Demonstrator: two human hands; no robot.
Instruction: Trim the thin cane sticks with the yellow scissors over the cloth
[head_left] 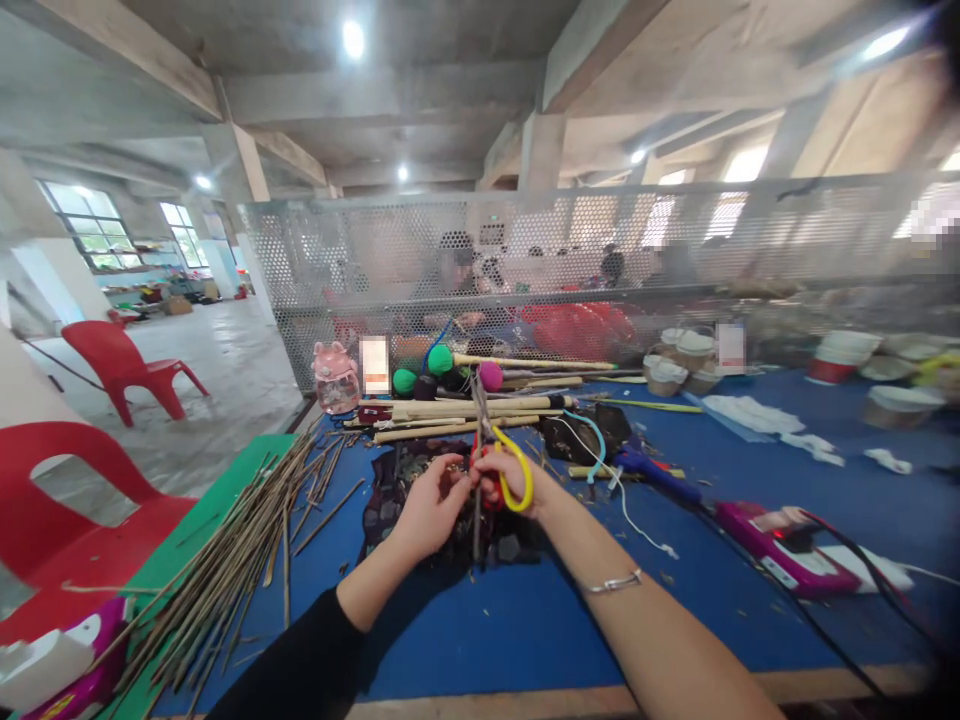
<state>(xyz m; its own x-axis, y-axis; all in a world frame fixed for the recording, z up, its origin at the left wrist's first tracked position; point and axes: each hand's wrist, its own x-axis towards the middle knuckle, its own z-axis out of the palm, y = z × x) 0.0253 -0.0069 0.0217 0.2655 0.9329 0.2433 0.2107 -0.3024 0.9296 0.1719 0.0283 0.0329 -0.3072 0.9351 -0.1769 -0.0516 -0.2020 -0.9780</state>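
The right hand [499, 475] is wrapped around yellow-handled scissors [529, 485] — a thin stick [477, 532] beside them, over dark cloth [384, 492] on the blue table [525, 640]. The left hand [433, 502] nears the stick (whether clamped, I cannot tell).

With both hands [431, 505] and the yellow-handled scissors [528, 482] over the dark cloth [386, 500], passage lies across bare worktop [487, 640] on its near side, while a stick bundle [232, 560] blocks its left, pale poles [465, 410] its far side, and a white cord [634, 525] its right.
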